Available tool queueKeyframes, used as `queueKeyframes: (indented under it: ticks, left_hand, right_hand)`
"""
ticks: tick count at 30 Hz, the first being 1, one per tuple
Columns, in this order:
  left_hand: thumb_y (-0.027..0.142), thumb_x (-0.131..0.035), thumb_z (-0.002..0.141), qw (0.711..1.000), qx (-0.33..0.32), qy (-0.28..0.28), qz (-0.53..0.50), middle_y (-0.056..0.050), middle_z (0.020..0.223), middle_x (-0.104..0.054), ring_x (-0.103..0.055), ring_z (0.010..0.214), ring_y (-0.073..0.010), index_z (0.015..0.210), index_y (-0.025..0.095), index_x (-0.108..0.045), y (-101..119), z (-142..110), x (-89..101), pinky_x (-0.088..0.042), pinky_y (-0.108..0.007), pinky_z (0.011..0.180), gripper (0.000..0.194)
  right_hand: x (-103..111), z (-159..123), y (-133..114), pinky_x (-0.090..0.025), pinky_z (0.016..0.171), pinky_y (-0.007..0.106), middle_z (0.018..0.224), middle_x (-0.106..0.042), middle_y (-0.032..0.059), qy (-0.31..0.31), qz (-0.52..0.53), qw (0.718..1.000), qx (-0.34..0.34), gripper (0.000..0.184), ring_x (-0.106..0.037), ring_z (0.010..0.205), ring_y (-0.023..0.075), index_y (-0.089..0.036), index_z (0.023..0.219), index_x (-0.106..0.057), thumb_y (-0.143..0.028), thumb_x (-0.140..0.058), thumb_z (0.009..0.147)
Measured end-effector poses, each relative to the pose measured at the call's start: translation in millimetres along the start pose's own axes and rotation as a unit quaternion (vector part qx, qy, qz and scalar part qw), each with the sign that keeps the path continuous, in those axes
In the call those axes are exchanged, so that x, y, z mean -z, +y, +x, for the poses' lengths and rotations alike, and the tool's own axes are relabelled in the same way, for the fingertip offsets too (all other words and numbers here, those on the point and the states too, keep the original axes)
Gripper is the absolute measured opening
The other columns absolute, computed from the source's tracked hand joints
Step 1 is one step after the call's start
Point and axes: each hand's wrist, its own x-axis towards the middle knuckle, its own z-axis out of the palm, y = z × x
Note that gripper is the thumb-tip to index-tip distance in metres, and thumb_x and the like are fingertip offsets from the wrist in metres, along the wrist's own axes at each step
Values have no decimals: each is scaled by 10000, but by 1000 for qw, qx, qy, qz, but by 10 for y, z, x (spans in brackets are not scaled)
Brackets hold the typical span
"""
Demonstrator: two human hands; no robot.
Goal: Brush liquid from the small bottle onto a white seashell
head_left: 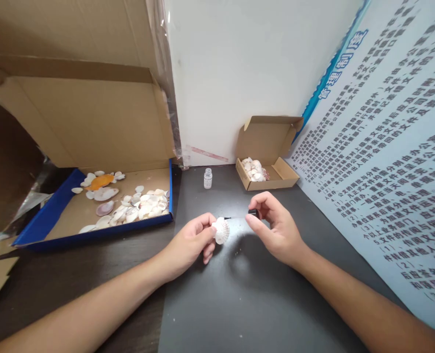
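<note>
White shell (222,232), ribbed and fan-shaped, in the left hand (194,239)

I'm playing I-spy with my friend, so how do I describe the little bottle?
Find the big white board at the back. In front of it, between the blue-sided box and the small cardboard box, stands the bottle. It's small and whitish, with a narrow, uncapped neck, unlike the two open boxes.
</note>
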Motion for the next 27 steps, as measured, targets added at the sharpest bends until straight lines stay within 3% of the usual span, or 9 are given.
queueKeyframes:
  ticks: [4,10,16,20,23,27]
  left_hand:
    - [349,-537,847,1000,9,12,-16,87,489,-435,-385,372,-52,772,196,-438,14,-11,-8,-373,-170,410,197]
    - [341,-542,810,999,17,24,-32,98,518,-430,-363,313,-41,764,206,-410,62,-32,-33,-284,-144,306,194]
    - [316,-542,789,999,17,22,-19,64,648,-509,-395,320,-27,823,187,-471,60,-10,-22,-273,-143,295,151]
    - [320,-536,809,1000,19,15,-2,59,629,-507,-395,320,-26,798,183,-466,46,-11,-13,-290,-144,311,154]
    - [320,-543,810,1000,15,9,-6,56,643,-512,-410,332,-28,810,179,-477,35,-16,-11,-312,-148,322,155]
    - [316,-553,810,1000,17,7,-11,34,717,-539,-424,359,-25,824,171,-487,23,-10,-7,-332,-159,346,160]
  right_hand:
    - [-7,-1,-8,-416,550,253,700,-445,-34,-27,-8,1000,3,126,-448,588,119,-226,893,-487,-250,-602,846]
    - [-18,-21,-24,-429,551,256,698,-461,-33,-4,5,1000,18,116,-455,584,123,-234,923,-479,-240,-579,862]
    - [-23,-5,-22,-417,543,243,725,-459,-34,5,-12,1000,7,120,-457,578,109,-230,905,-475,-220,-585,859]
    - [-26,5,-24,-416,546,245,713,-459,-38,-29,15,999,2,116,-465,582,113,-228,927,-471,-246,-572,874]
    - [-29,11,-29,-407,557,247,695,-450,-44,-8,-15,1000,-9,121,-456,584,112,-225,916,-477,-220,-583,859]
    - [-26,15,-36,-411,547,234,732,-470,-36,-7,29,1000,-3,107,-456,595,107,-225,929,-474,-225,-559,864]
